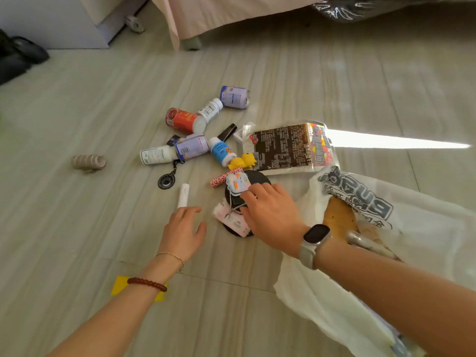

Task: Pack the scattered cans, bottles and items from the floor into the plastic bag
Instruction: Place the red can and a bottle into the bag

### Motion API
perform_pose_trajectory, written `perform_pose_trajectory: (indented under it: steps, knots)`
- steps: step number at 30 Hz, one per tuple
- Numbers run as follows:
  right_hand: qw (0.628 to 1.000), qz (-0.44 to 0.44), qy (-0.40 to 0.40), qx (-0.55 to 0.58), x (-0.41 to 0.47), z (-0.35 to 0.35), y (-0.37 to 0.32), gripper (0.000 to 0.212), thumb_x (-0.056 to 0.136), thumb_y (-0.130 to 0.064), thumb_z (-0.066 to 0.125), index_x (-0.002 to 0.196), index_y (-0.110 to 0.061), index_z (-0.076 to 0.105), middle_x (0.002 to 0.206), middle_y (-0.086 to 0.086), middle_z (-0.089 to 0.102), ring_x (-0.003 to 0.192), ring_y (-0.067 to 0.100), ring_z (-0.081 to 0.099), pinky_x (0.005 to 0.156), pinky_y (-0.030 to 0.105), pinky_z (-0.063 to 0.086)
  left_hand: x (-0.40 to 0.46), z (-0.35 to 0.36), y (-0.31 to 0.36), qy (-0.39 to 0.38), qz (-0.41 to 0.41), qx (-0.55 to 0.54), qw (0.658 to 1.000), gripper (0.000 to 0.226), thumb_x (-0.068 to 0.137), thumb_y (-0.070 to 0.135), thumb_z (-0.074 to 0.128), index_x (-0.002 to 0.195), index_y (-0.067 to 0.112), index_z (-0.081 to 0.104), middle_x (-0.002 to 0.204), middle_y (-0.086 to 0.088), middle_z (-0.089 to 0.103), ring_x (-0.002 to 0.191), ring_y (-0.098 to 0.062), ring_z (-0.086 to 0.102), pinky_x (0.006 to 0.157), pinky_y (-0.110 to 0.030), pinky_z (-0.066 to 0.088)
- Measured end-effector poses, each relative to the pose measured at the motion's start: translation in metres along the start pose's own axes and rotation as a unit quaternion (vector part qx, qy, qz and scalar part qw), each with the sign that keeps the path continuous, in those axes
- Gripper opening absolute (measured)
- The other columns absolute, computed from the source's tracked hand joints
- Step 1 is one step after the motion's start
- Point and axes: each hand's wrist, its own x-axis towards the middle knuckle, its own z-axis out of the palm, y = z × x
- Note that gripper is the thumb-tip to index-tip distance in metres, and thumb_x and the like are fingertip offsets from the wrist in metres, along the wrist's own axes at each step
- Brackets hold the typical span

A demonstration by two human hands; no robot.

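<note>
Plastic bag (365, 253): white, dark print, crumpled on the floor at lower right, mouth open, a tan flat item inside.
Cans: red can (184, 120) on its side at centre; two lavender cans, one (235, 97) above it, one (192, 146) below it, both on their sides.
Bottles: white bottle (211, 109) between the red can and the upper lavender can; white bottle (155, 155) left of the lower lavender can; blue-labelled bottle (222, 151) right of it; all lying down.
Snack packet (288, 148): flat, dark back with print, just above the bag.
Yellow toy (243, 161): beside the packet's lower left corner.
White tube (183, 195): lying alone, lower centre.
Black keyring disc (167, 180): left of the tube's top.
</note>
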Motion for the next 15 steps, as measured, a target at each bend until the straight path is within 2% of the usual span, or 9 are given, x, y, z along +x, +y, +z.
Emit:
perform_pose_trajectory:
  steps: [1,3,6,8,10,12,15]
  knots:
    - [0.999,0.03,-0.031,0.009,0.014,0.009,-0.001,0.024,0.087,-0.024,0.053,0.102,-0.007,0.06,0.101,0.012,0.062,0.094,0.031,0.056,0.078,0.037,0.043,0.004,0.004,-0.004,0.0,-0.004,-0.007,1.0,0.036,0.085,0.015,0.058,0.119,0.006,0.054,0.123,-0.016,0.054,0.114,-0.035,0.048,0.095,-0.045,0.041]
    - [0.983,0.147,-0.082,0.076,0.038,0.024,0.002,0.036,0.094,-0.031,0.04,0.119,-0.007,0.05,0.121,0.013,0.053,0.113,0.031,0.045,0.09,0.04,0.038,0.012,0.01,-0.008,0.008,-0.009,-0.025,1.0,0.034,0.086,0.016,0.057,0.119,0.007,0.055,0.123,-0.014,0.055,0.113,-0.034,0.049,0.093,-0.044,0.042]
    - [0.951,0.268,-0.084,0.13,0.065,0.049,0.008,0.057,0.089,-0.047,0.045,0.128,-0.005,0.038,0.129,0.017,0.046,0.12,0.033,0.039,0.096,0.042,0.037,0.022,0.019,-0.012,0.027,-0.02,-0.047,0.998,0.033,0.086,0.015,0.056,0.117,0.007,0.055,0.121,-0.014,0.056,0.112,-0.034,0.049,0.092,-0.045,0.042]
    - [0.939,0.302,-0.091,0.137,0.078,0.062,0.009,0.07,0.085,-0.052,0.049,0.132,-0.004,0.032,0.132,0.017,0.044,0.123,0.033,0.038,0.098,0.043,0.035,0.025,0.026,-0.016,0.032,-0.023,-0.063,0.997,0.032,0.085,0.015,0.057,0.116,0.006,0.057,0.119,-0.015,0.057,0.112,-0.034,0.05,0.093,-0.044,0.042]
    - [0.935,0.316,-0.1,0.129,0.087,0.073,0.007,0.071,0.083,-0.053,0.051,0.132,-0.004,0.033,0.134,0.016,0.043,0.124,0.032,0.037,0.1,0.043,0.034,0.027,0.034,-0.017,0.033,-0.004,-0.083,0.996,0.031,0.084,0.015,0.059,0.113,0.003,0.059,0.114,-0.016,0.059,0.109,-0.035,0.053,0.092,-0.043,0.043]
    - [0.935,0.31,-0.108,0.138,0.093,0.077,0.004,0.067,0.082,-0.046,0.058,0.129,-0.004,0.036,0.134,0.017,0.041,0.124,0.033,0.037,0.099,0.044,0.034,0.031,0.04,-0.015,0.038,0.016,-0.088,0.995,0.033,0.083,0.02,0.062,0.111,0.002,0.06,0.11,-0.016,0.06,0.105,-0.034,0.055,0.091,-0.041,0.044]
    - [0.917,0.318,-0.098,0.22,0.096,0.069,0.007,0.059,0.08,-0.029,0.065,0.126,-0.003,0.038,0.131,0.016,0.037,0.119,0.034,0.043,0.098,0.041,0.039,0.038,0.047,0.001,0.017,0.036,-0.078,0.996,0.048,0.082,0.036,0.063,0.119,0.007,0.055,0.113,-0.013,0.056,0.108,-0.031,0.049,0.093,-0.038,0.04]
